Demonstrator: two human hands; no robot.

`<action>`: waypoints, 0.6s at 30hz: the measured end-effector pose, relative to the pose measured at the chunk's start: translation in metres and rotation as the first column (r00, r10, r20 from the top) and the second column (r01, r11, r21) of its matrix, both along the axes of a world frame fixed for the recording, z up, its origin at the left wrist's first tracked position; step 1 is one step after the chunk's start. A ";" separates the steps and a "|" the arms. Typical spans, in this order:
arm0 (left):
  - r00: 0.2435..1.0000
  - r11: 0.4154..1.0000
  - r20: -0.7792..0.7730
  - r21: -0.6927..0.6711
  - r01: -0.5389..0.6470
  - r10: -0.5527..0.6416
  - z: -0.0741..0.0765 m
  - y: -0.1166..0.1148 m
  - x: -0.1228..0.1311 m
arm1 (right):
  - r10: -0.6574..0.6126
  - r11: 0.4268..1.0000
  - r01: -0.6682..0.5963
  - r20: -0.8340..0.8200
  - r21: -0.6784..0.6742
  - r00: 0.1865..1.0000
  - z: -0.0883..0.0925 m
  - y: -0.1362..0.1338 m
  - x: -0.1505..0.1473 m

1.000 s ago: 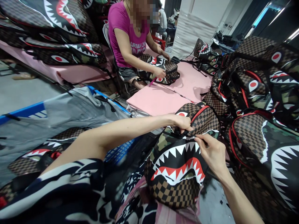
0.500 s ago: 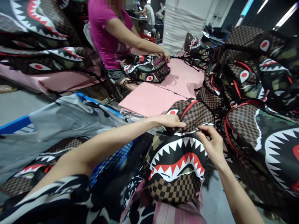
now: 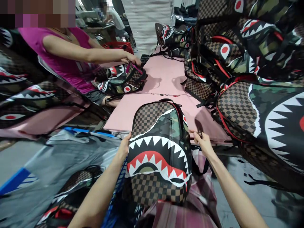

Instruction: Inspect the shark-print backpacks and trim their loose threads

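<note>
A checkered backpack with a shark-mouth print stands upright on my lap, its front panel facing me. My left hand grips its left side, with the fingertips hidden behind the bag. Beside its right edge, my right hand is closed on a small dark tool, perhaps small scissors, that points up over the pink tabletop. A striped pink cloth lies under the bag.
Across to the left, a person in a magenta shirt handles another shark backpack. Backpacks pile up on the right, with a large one nearer me. Grey plastic sheeting covers bags at the lower left.
The backpack's top, folded over before, now stands up. My left hand has moved from the top to its left side, and my right hand has come away to the right. The view has shifted.
</note>
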State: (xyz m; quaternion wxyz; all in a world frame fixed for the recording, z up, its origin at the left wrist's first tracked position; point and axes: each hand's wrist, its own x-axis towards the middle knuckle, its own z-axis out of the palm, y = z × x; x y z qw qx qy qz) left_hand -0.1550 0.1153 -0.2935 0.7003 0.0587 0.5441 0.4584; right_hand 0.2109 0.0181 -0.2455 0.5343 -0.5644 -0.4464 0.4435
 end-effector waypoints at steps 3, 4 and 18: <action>1.000 1.000 0.008 -0.014 0.018 -0.018 -0.006 0.004 0.001 | 0.086 0.996 -0.086 -0.067 -0.004 0.994 0.009 0.029 -0.014; 1.000 1.000 0.009 -0.018 0.017 -0.016 -0.010 0.005 0.000 | 0.074 0.997 -0.075 -0.085 -0.014 0.994 0.010 0.036 -0.015; 0.998 0.997 -0.006 -0.040 0.061 -0.061 -0.019 0.007 0.001 | 0.118 0.993 -0.121 0.224 0.001 0.967 0.029 0.063 -0.013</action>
